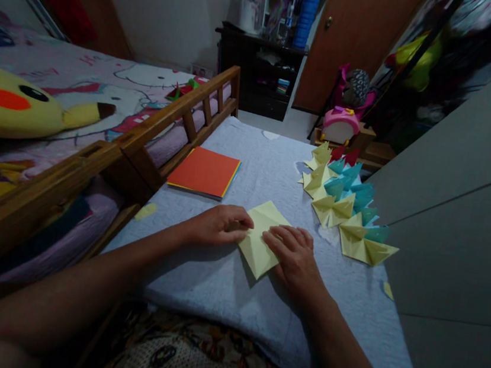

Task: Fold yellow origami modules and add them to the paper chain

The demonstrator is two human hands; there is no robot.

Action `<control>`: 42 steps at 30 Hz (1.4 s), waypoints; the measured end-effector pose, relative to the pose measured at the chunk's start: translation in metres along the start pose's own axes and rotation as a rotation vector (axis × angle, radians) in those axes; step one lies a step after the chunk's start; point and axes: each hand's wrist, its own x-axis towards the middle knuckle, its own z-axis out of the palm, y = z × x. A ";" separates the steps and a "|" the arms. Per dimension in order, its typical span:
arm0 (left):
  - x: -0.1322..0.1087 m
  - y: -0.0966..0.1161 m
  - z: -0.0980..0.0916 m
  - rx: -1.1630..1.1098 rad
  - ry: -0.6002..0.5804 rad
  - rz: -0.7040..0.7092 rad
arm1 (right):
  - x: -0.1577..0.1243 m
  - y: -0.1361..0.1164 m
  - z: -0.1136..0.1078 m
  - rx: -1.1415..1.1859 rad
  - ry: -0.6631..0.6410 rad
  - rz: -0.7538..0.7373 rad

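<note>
A pale yellow sheet of origami paper (258, 258), folded into a diamond shape with creases, lies on the cloth-covered surface in front of me. My left hand (217, 226) pinches its left corner between thumb and fingers. Across the right side of the paper rests my right hand (296, 259), its fingers curled over the edge and its thumb mostly hidden. Up and to the left sits a stack of square coloured paper (206, 171) with a red-orange sheet on top. On the right stand several folded yellow paper pieces (332, 209) and blue ones (344, 181).
A pale patterned cloth (265, 168) covers the work surface. Along its left runs a wooden rail (182, 113), with a bed and a yellow plush toy (22, 106) beyond. A grey cabinet panel (458, 234) borders the right. Red folded paper (351, 156) stands behind the yellow pieces.
</note>
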 end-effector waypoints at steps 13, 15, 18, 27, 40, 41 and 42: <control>-0.017 0.001 0.027 0.347 0.121 0.134 | -0.001 0.008 0.003 0.203 0.043 0.070; -0.017 0.002 0.025 0.259 0.152 0.063 | -0.002 0.009 0.002 0.248 0.082 0.182; -0.014 0.007 0.021 0.130 0.171 -0.085 | -0.001 0.008 0.001 0.303 0.125 0.391; -0.004 0.001 0.035 0.127 0.292 -0.265 | 0.003 0.007 0.007 0.237 0.250 0.436; -0.006 -0.001 0.037 0.298 0.191 -0.109 | 0.002 0.015 0.015 0.045 0.140 0.267; -0.006 -0.001 0.037 0.303 0.184 -0.114 | 0.002 0.014 0.015 0.036 0.134 0.269; -0.006 -0.001 0.037 0.303 0.176 -0.120 | 0.002 0.013 0.014 0.028 0.128 0.272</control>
